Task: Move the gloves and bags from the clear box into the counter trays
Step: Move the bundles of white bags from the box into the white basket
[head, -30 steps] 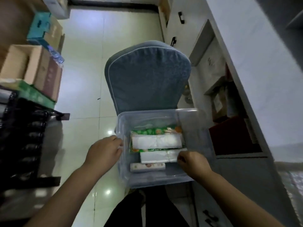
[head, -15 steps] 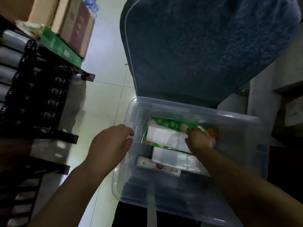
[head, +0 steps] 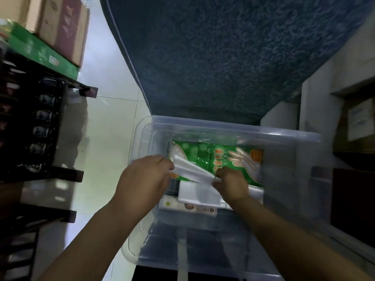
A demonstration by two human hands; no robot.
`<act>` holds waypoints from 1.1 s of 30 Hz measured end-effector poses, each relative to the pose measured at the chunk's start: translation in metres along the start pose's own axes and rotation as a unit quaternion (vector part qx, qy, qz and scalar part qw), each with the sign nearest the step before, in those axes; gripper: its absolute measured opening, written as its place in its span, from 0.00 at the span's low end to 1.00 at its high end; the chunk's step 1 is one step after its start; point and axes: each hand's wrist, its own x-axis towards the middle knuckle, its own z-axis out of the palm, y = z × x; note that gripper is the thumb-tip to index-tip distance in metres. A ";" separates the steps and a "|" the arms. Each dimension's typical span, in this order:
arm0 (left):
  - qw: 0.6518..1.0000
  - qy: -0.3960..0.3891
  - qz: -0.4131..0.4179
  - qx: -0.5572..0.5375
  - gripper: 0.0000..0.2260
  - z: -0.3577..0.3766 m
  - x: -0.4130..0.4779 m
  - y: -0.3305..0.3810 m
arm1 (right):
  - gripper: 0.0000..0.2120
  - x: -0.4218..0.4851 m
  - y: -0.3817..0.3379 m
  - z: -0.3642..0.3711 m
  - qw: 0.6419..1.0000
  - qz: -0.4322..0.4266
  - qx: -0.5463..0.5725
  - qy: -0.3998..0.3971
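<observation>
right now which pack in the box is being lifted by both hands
The upper white pack, tilted, gripped by left hand and right hand; the other white pack lies flat.

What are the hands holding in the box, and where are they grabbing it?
Both hands hold one white packet: the left hand pinches its left end, the right hand its right end, above the green glove pack.

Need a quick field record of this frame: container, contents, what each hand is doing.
container: clear plastic box, open, in front of a blue chair back
contents: green glove pack; white bag pack; narrow white box
held item: white folded pack, lifted over the glove pack
left hand: gripping its left end
right hand: gripping its right end
trays: not in view
</observation>
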 end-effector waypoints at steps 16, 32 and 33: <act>0.976 -0.017 0.104 0.193 0.07 -0.051 0.013 0.043 | 0.14 -0.060 -0.013 -0.098 0.973 -0.082 0.047 0.212; 0.977 0.054 0.006 0.205 0.01 -0.061 -0.003 -0.014 | 0.37 -0.037 0.023 0.051 0.962 -0.027 -0.213 -0.168; 0.977 0.052 0.004 0.205 0.01 -0.060 -0.002 -0.016 | 0.33 -0.036 0.023 0.053 0.961 -0.033 -0.227 -0.157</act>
